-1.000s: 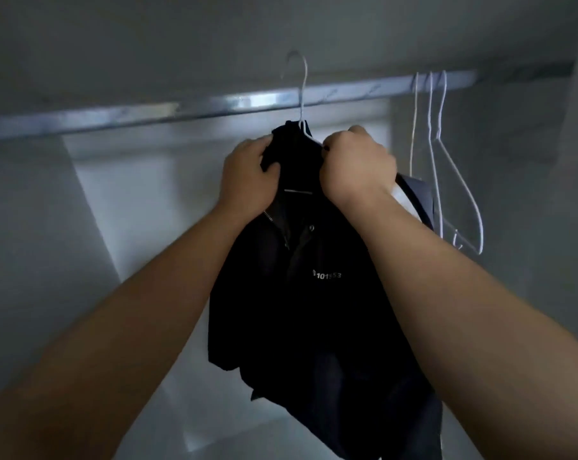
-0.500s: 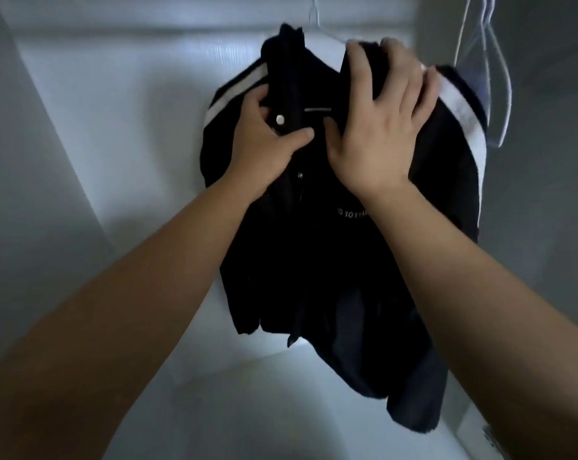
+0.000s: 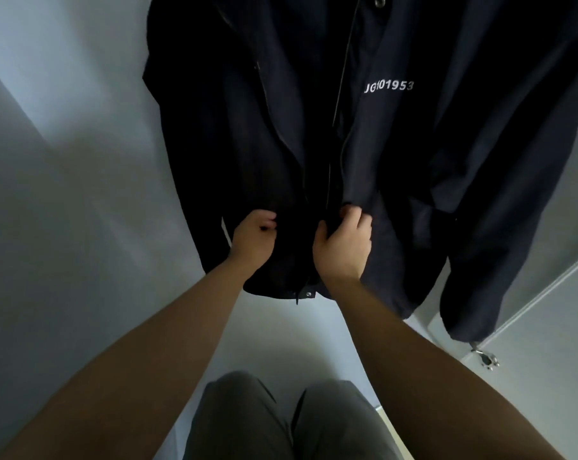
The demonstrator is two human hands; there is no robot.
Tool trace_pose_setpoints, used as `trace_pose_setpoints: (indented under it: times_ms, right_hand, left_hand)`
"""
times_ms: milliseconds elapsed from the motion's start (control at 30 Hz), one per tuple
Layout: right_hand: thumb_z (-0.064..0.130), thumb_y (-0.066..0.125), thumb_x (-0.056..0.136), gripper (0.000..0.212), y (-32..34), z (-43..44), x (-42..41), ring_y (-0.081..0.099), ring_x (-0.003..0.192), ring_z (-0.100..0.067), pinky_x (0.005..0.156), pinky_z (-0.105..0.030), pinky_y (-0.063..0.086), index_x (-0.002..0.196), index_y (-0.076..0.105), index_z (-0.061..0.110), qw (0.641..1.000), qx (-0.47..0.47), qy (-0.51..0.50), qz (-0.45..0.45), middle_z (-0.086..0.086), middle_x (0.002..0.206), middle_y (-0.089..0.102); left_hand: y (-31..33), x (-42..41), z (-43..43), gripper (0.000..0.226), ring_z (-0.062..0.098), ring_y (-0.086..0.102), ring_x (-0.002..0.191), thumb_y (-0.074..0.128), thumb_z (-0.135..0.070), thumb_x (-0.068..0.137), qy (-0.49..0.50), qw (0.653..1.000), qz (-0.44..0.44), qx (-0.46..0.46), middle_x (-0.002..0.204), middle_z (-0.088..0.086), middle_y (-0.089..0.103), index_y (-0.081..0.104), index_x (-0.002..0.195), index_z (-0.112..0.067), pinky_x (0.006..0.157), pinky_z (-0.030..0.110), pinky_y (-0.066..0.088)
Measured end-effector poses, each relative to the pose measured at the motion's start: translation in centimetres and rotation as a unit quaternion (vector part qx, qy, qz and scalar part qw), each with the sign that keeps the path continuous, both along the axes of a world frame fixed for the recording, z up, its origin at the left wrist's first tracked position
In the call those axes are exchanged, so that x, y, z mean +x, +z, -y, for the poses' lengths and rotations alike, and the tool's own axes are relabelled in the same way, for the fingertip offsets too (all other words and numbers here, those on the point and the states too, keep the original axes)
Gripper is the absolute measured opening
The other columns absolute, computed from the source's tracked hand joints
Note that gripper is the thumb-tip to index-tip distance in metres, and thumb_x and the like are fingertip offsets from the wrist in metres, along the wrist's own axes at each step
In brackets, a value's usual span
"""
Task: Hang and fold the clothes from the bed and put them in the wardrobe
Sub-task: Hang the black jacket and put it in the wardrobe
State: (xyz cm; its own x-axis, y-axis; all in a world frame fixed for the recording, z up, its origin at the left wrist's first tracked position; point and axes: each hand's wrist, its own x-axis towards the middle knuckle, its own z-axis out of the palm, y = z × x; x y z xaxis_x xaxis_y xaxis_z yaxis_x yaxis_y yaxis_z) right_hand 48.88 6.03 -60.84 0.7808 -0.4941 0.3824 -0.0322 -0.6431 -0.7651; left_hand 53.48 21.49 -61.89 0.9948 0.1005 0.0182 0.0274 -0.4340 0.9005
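A dark jacket (image 3: 397, 144) hangs inside the white wardrobe (image 3: 82, 161), front facing the person; its top runs out of view, so what holds it up cannot be seen. The left hand (image 3: 253, 239) is at the lower part of the jacket, on the front panel to the left of the opening, with its fingers curled into the cloth a little above the hem. The right hand (image 3: 344, 244) is just across the opening from it, on the other front panel, thumb and curled fingers pinching a fold of the fabric. The two hands are level and near each other but do not touch. White lettering (image 3: 389, 86) sits on the jacket's chest, above the right hand. A metal snap (image 3: 309, 294) shows at the jacket's hem, below and between the hands. One sleeve (image 3: 473, 293) dangles on the jacket's right side, and just below its cuff is a metal hinge (image 3: 486, 359) on the wardrobe's door (image 3: 546, 327). Below the jacket, the person's grey trousers (image 3: 264, 423) are in view.
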Motion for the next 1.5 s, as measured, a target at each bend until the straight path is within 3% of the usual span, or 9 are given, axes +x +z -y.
trace_pose_setpoints:
  times_ms: [200,333,533,667,833,967,1167,1400,1500]
  right_hand:
    - [0.041,0.045,0.105,0.031,-5.7,0.4,-1.9,0.059,0.105,-0.039,0.082,-0.039,0.046,0.110,0.054,0.012,0.969,0.194,0.034,-0.147,-0.011,0.106,0.062]
    - [0.036,0.045,0.105,0.015,-7.3,0.7,-3.8,0.062,0.086,-0.034,0.072,-0.035,0.040,0.103,0.037,0.024,0.965,0.243,0.023,-0.100,0.000,0.084,0.059]
    - [0.010,0.056,0.091,0.016,-9.9,2.3,-5.3,0.055,0.078,-0.030,0.068,-0.034,0.042,0.107,0.055,0.011,0.984,0.078,0.104,-0.121,-0.011,0.090,0.063]
    - [0.026,0.052,0.098,0.028,-12.0,3.0,-6.1,0.049,0.062,-0.024,0.056,-0.030,0.036,0.070,0.056,0.028,0.945,0.239,0.084,-0.208,0.008,0.060,0.054]
    - [0.054,0.039,0.103,0.031,-14.1,3.6,-7.8,0.059,0.075,-0.018,0.056,-0.030,0.040,0.102,0.050,0.025,0.940,0.246,0.063,-0.227,0.004,0.085,0.062]
    - [0.043,0.046,0.103,0.021,-16.0,4.1,-8.9,0.060,0.075,-0.019,0.060,-0.030,0.041,0.103,0.051,0.023,0.938,0.200,0.075,-0.275,0.006,0.085,0.064]
    - [0.037,0.050,0.106,0.024,-17.5,4.8,-9.8,0.071,0.101,-0.031,0.080,-0.039,0.054,0.106,0.061,0.017,0.842,0.443,0.067,-0.302,-0.010,0.112,0.070]
    - [0.022,0.053,0.106,0.031,-18.1,5.2,-10.1,0.070,0.079,-0.028,0.074,-0.037,0.056,0.123,0.058,-0.003,0.745,0.626,0.046,-0.224,-0.014,0.091,0.069]
    - [0.020,0.056,0.104,0.030,-17.9,5.8,-10.4,0.067,0.073,-0.023,0.068,-0.034,0.053,0.123,0.060,-0.003,0.747,0.619,0.060,-0.235,-0.012,0.092,0.072]
  left_hand:
    - [-7.2,-1.3,-2.5,0.038,0.024,0.061,0.082,0.056,-0.012,0.099,0.112,0.953,-0.232,-0.163,0.096,0.011,0.062,0.056,0.135,-0.001,0.082,0.036,0.052]
    - [-10.5,-2.8,-3.2,0.055,0.033,0.057,0.110,0.070,-0.028,0.093,0.179,0.876,-0.329,-0.303,0.130,0.018,0.051,0.047,0.138,-0.007,0.086,0.044,0.052]
    - [-13.3,-2.8,-2.3,0.040,0.037,0.045,0.136,0.072,-0.019,0.091,0.158,0.815,-0.316,-0.460,0.148,0.019,0.042,0.051,0.123,-0.009,0.094,0.048,0.050]
    - [-14.1,-2.0,-1.5,0.045,0.035,0.034,0.146,0.069,-0.012,0.090,0.152,0.783,-0.304,-0.522,0.157,0.017,0.032,0.047,0.130,-0.013,0.099,0.049,0.049]
    - [-15.6,-2.6,-1.7,0.058,0.030,0.051,0.127,0.075,-0.016,0.087,0.153,0.771,-0.311,-0.534,0.143,0.014,0.045,0.046,0.137,-0.012,0.089,0.042,0.054]
    - [-17.0,-3.0,-1.9,0.040,0.029,0.057,0.122,0.072,-0.017,0.089,0.142,0.774,-0.330,-0.522,0.135,0.012,0.053,0.054,0.124,-0.008,0.090,0.040,0.053]
    - [-17.4,-1.1,-0.8,0.035,0.019,0.067,0.107,0.068,-0.017,0.092,0.136,0.789,-0.332,-0.498,0.131,0.009,0.058,0.060,0.125,-0.009,0.075,0.030,0.052]
    - [-18.2,2.5,1.3,0.035,0.015,0.060,0.072,0.070,-0.008,0.090,0.141,0.753,-0.313,-0.561,0.109,0.011,0.050,0.048,0.117,-0.004,0.061,0.025,0.050]
    - [-18.9,3.8,1.5,0.013,0.015,0.063,0.073,0.064,-0.005,0.092,0.111,0.742,-0.298,-0.590,0.102,0.008,0.056,0.058,0.104,-0.005,0.066,0.025,0.051]
